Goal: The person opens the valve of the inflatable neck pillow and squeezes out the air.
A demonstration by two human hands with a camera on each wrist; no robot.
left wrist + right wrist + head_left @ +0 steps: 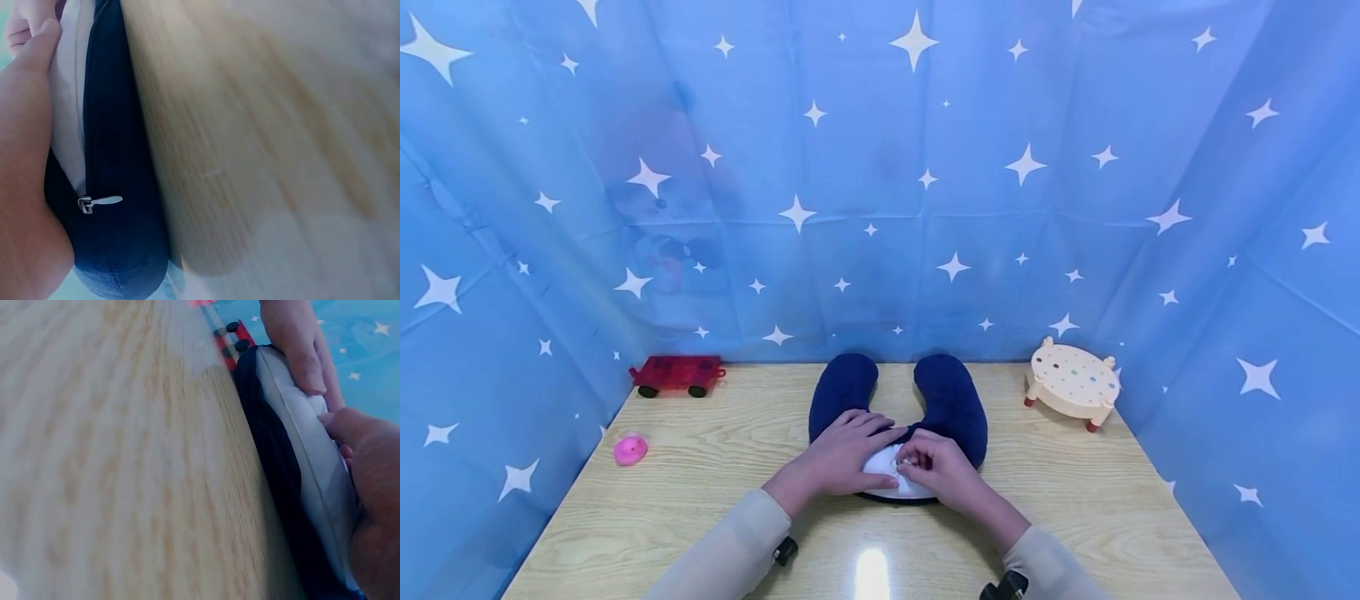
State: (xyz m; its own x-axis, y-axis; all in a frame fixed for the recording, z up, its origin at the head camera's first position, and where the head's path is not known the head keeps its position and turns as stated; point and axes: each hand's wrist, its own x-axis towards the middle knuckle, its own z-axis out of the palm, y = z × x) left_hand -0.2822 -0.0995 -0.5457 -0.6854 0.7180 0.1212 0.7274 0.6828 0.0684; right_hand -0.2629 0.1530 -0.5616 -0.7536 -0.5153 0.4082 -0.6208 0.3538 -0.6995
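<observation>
A dark blue U-shaped neck pillow lies on the table, its curved middle towards me. Its cover gapes along the near side, and a white inner cushion shows through. In the left wrist view a metal zipper slider with its pull tab sits at one end of the gap. My left hand rests across the pillow's left part, fingers extended over the blue cover and thumb on the white cushion. With curled fingers and thumb my right hand pinches the white cushion's fabric; the exact pinched spot is partly hidden.
A red toy wagon with black wheels stands at the back left. Nearer on that side is a small pink toy. A cream spotted toy table with red feet stands at the back right. A starry blue curtain borders the table.
</observation>
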